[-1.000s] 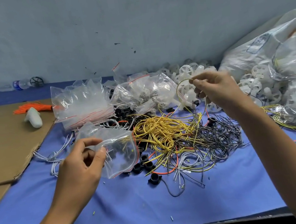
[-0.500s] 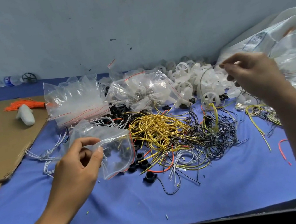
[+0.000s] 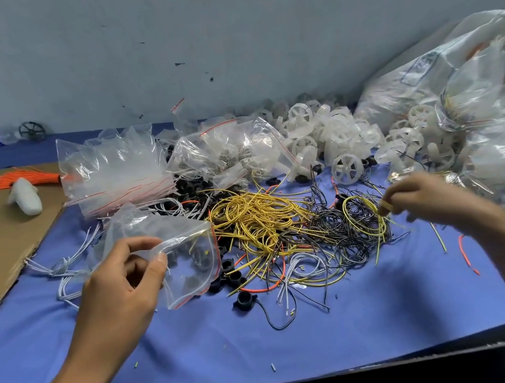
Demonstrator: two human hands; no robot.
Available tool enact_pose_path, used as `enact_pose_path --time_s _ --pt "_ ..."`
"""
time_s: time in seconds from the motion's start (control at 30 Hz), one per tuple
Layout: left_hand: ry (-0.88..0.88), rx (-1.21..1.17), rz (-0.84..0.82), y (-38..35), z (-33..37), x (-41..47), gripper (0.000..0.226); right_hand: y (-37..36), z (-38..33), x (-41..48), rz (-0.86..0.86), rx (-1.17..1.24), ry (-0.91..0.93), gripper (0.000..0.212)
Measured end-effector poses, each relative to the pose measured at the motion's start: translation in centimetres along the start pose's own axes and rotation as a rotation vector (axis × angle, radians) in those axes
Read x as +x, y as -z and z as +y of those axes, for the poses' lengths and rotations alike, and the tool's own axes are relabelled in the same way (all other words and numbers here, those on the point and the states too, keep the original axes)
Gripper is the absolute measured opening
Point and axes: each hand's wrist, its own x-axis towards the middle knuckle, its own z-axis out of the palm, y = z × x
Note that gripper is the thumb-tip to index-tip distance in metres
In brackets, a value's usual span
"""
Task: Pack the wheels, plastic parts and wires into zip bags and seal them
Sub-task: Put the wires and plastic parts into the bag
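Left grip (image 3: 122, 282) pinching open zip bag (image 3: 185, 251) near tabletop (image 3: 359, 331) front edge; right grip (image 3: 422, 198) pinching yellow wire loop (image 3: 360, 212) toward right edge.

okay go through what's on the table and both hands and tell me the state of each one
Left hand: grip pinching the zip bag's mouth.
Zip bag: unsealed, nearly empty.
Right hand: blurred; grip on a yellow wire loop.
Yellow wire loop: coiled, partly lifted.
Wire pile: loose, tangled.
White wheels: heaped, unpacked.
Empty bag stack: unused.
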Motion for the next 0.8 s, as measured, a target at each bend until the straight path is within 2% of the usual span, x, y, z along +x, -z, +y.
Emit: enact_pose_path --time_s 0.07,0.17,0.2,0.3,0.4,0.47,0.63,0.8 --pt "0.0 -0.007 -0.006 -0.2 -0.1 -0.1 0.013 -2.7 -0.3 -0.8 -0.037 -0.081 0.055 0.034" --pt "-0.001 0.005 -0.023 -0.6 -0.3 -0.2 0.013 -5.6 0.0 -1.5 0.038 -0.22 0.096 0.023" --pt "-0.002 0.009 -0.026 -0.6 -0.4 -0.2 0.014 -6.1 0.2 -1.8 0.023 -0.233 0.096 0.026" --pt "-0.012 0.016 -0.024 -0.4 -0.4 -0.3 0.014 -6.7 1.0 -2.9 -0.039 -0.263 0.098 0.058" --pt "-0.013 0.014 -0.018 -0.3 -0.5 -0.3 0.014 -7.6 1.7 -3.7 -0.022 -0.507 0.111 0.074" --pt "-0.013 0.02 -0.023 -0.5 -0.5 -0.4 0.013 -8.2 2.0 -4.1 0.041 -0.566 0.102 0.071" --pt "-0.014 0.019 -0.03 -0.9 -0.3 -0.5 0.012 -8.9 1.8 -5.7 0.112 -0.448 0.121 0.071" --pt "-0.017 0.026 -0.031 -0.7 -0.1 -0.6 0.014 -9.3 2.7 -7.1 0.089 -0.507 0.138 0.05"
